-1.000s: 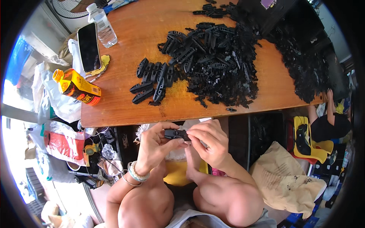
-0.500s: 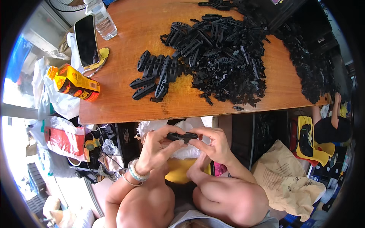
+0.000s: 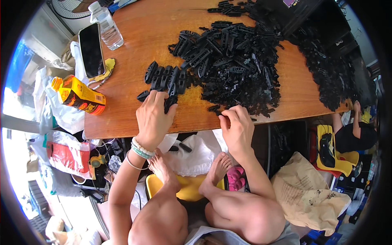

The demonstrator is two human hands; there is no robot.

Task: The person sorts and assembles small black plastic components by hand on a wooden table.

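My left hand (image 3: 154,118) reaches over the table's front part, its thumb and fingers curled round the end of a long black plastic part (image 3: 171,99). That part lies in a small group of similar long, boat-shaped black parts (image 3: 161,76). At the near edge of the big heap, my right hand (image 3: 239,130) has thumb and forefinger pinched together beside small black plastic pieces (image 3: 215,109). What sits between those fingertips is too small to make out. The large heap of black parts (image 3: 232,61) mixes long pieces with small ones.
The wooden table (image 3: 126,81) also bears a phone (image 3: 90,51), a water bottle (image 3: 108,28) and a yellow-orange bottle (image 3: 81,94). Below its edge, loose black pieces (image 3: 185,147) lie on a white sack (image 3: 198,157) between my feet. Another person (image 3: 355,130) is at far right.
My hands held a long black part together above my lap. They have separated and moved forward to the table, left to the small group, right to the heap. That part is out of them.
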